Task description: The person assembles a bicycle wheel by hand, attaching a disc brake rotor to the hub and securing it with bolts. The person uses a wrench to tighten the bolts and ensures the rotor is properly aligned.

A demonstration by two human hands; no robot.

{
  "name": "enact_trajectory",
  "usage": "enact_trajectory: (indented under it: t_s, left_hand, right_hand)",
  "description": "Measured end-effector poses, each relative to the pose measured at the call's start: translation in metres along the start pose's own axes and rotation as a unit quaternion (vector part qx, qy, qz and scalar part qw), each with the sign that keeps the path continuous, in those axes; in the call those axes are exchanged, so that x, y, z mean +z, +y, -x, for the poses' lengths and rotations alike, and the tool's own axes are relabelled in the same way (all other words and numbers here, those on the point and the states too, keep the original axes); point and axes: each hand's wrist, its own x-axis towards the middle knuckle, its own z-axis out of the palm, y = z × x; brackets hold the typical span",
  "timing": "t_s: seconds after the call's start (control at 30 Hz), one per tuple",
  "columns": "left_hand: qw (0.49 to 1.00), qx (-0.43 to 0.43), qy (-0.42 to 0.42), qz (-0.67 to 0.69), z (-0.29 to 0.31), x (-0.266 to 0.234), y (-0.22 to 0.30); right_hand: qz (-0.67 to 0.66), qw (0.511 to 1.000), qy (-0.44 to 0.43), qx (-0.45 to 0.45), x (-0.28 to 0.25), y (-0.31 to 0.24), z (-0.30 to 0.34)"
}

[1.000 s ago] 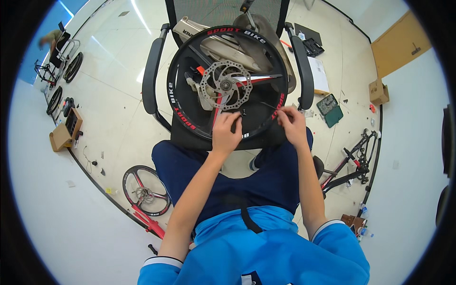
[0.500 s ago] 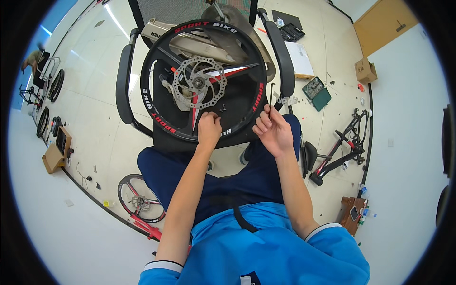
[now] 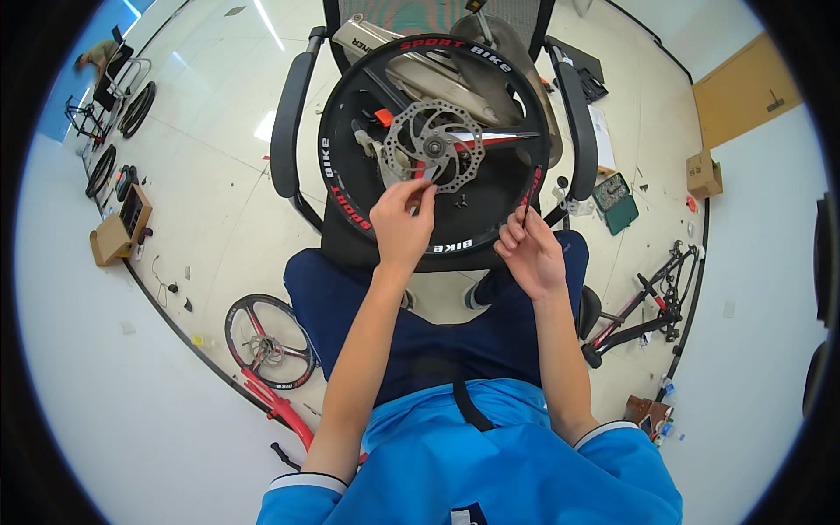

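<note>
A black three-spoke bicycle wheel point(image 3: 343, 98) lies flat on an office chair's seat before me, a silver brake disc point(image 3: 478, 157) at its hub. My left hand point(image 3: 402, 226) is at the disc's lower left edge. Its thumb and forefinger are pinched together, and whatever they hold is too small or hidden to make out. Just above the wheel's lower right rim, my right hand point(image 3: 534, 254) grips a thin dark hex key point(image 3: 528, 208) between thumb and fingers, upright. A few small dark bolts point(image 3: 461, 201) lie below the disc, between the hands.
Armrests point(image 3: 293, 127) flank the wheel, and a pale bike swingarm point(image 3: 394, 54) lies behind it. On the floor are a green tool case point(image 3: 621, 214), a black bike frame point(image 3: 643, 311), a cardboard box point(image 3: 703, 175) and another wheel point(image 3: 306, 354). A person point(image 3: 98, 57) is far left.
My left hand has risen from beside the wheel's lower rim to the disc's lower edge. The right hand still holds the hex key. The whole view has shifted, so the wheel appears farther right.
</note>
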Motion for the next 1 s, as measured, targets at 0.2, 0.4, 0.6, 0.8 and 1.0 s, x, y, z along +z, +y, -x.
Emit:
enact_trajectory:
  t_s: [0.2, 0.4, 0.6, 0.8, 1.0]
  left_hand:
    - [0.998, 0.032, -0.038, -0.037, -0.035, 0.013, -0.016]
    - [0.992, 0.107, -0.028, -0.058, -0.042, 0.031, -0.022]
    - [0.997, 0.054, 0.061, -0.01, -0.032, 0.014, -0.026]
    - [0.921, -0.266, 0.109, 0.263, -0.048, -0.022, -0.049]
    - [0.795, -0.416, 0.145, 0.417, -0.053, -0.024, -0.085]
  right_hand:
    - [0.011, 1.0, 0.006, 0.007, -0.005, 0.0, 0.007]
    - [0.007, 1.0, 0.029, 0.008, -0.017, 0.0, 0.017]
    - [0.098, 0.991, 0.086, 0.023, -0.02, 0.003, 0.008]
    - [0.225, 0.962, 0.157, 0.005, -0.019, 0.002, -0.06]
    - [0.328, 0.909, 0.242, -0.084, 0.0, 0.015, -0.149]
